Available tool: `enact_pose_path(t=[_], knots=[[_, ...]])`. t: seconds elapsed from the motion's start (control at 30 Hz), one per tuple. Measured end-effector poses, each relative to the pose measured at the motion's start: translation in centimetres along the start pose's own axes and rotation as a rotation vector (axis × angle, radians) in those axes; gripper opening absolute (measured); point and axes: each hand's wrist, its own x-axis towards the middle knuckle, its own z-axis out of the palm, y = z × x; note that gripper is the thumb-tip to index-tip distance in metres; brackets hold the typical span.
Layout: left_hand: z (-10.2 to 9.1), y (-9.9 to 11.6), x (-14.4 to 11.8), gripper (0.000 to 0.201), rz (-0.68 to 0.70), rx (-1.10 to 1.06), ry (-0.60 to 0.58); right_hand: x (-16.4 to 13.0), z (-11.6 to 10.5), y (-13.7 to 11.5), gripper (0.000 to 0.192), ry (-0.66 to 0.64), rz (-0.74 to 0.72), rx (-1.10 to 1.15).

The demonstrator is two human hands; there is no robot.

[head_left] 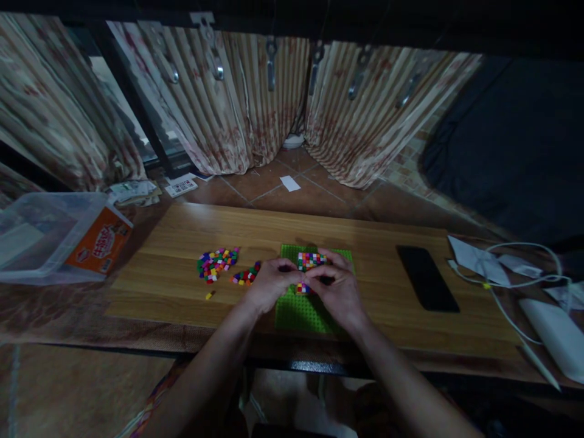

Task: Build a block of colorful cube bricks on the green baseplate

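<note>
At the frame's centre, the left hand [269, 283] and right hand [337, 286] meet over the green baseplate [301, 310] on the tabletop [182, 243], apparently pinching small coloured bricks [303, 288] beside a brick block [311, 260]; loose bricks [216, 263] lie left. Pressing on calls for careful alignment.

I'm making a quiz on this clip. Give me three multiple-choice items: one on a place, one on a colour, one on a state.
1. Where does the phone lie?
A. right of the baseplate
B. left of the loose bricks
C. in the bin

2. What colour is the baseplate?
A. red
B. green
C. blue

3. How is the phone's screen?
A. lit
B. cracked
C. dark

Answers:
1 A, it lies on the board beyond the right hand.
2 B, bright green shows below the left hand.
3 C, the screen is black.
</note>
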Motion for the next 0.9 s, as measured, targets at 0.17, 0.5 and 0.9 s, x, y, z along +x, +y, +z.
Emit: enact_pose_path(t=[0.17, 0.5, 0.9], knots=[[-0.3, 0.0, -0.5, 0.028, 0.003, -0.101, 0.047, 0.7, -1.6, 0.1, 0.008, 0.068, 0.038, 0.098], [-0.6, 2.7, -2.0, 0.051, -0.032, -0.903, -0.143, -0.7, -1.8, -4.6, 0.013, -0.061, -0.21, 0.094], [1.2, 2.2, -2.7, 0.056, 0.07, -0.816, -0.211, -1.2, 0.2, -5.6, 0.009, -0.199, -0.208, 0.017]])
